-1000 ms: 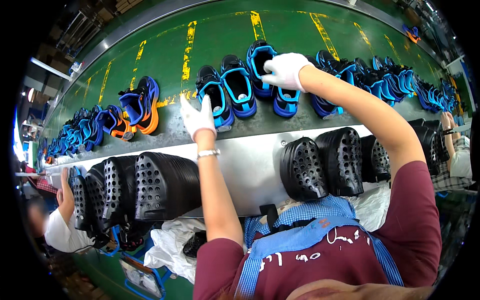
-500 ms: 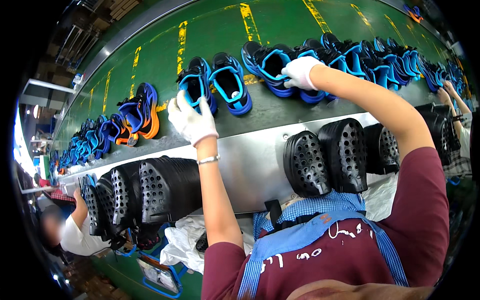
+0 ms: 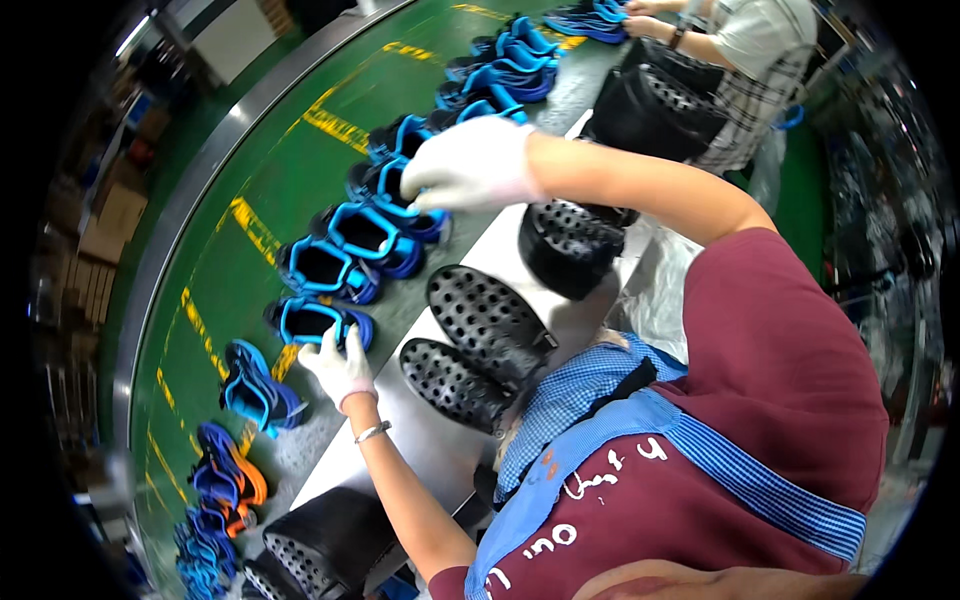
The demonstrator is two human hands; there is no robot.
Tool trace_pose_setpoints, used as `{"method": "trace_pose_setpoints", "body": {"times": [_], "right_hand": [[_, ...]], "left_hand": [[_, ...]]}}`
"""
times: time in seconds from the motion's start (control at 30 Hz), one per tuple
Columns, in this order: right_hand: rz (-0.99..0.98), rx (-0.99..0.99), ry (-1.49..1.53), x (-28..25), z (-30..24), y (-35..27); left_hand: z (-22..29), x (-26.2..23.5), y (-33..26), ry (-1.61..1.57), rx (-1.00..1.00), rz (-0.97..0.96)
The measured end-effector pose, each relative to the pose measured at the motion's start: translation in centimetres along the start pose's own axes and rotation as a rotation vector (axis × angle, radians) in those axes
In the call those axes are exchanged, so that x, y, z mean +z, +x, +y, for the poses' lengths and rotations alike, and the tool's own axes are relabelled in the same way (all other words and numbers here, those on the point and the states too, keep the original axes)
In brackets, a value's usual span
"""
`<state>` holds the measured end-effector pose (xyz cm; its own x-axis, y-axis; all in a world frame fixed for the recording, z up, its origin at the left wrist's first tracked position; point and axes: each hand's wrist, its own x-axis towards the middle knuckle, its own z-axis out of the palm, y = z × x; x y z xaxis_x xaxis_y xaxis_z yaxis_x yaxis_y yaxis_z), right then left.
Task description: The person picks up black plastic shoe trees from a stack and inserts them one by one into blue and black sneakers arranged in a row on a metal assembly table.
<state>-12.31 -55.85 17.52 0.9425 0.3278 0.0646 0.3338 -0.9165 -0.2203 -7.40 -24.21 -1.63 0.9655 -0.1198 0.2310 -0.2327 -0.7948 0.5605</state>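
Between the white-gloved hands (image 3: 342,368), black-and-blue shoes (image 3: 322,265) show light-blue linings.

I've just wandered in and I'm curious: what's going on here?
A person is handling blue-and-black shoes lined up on a green surface. The gloved left hand is at one shoe's heel; whether it grips is unclear. The gloved right hand, blurred, is over shoes farther along the row. Black perforated forms sit on a metal ledge, and a co-worker is at the row's far end.
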Motion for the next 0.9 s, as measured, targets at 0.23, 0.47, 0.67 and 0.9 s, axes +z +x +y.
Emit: {"method": "trace_pose_setpoints", "body": {"times": [0.23,0.47,0.67,0.9], "right_hand": [[0.438,0.47,-0.136,-4.4,5.7,-18.2],[0.398,0.753,0.008,4.0,4.9,-22.5],[0.44,0.789,-0.11,6.6,4.8,-21.7],[0.485,0.664,-0.153,6.9,6.0,-22.2]], "left_hand": [[-2.2,0.4,-0.4,0.063,-0.002,-0.008],[-2.7,-0.5,-1.1,-0.044,-0.057,-0.134],[-3.8,-1.0,-2.7,-0.123,-0.065,-0.113],[-3.1,-1.0,-4.1,-0.146,-0.065,-0.126]]}}
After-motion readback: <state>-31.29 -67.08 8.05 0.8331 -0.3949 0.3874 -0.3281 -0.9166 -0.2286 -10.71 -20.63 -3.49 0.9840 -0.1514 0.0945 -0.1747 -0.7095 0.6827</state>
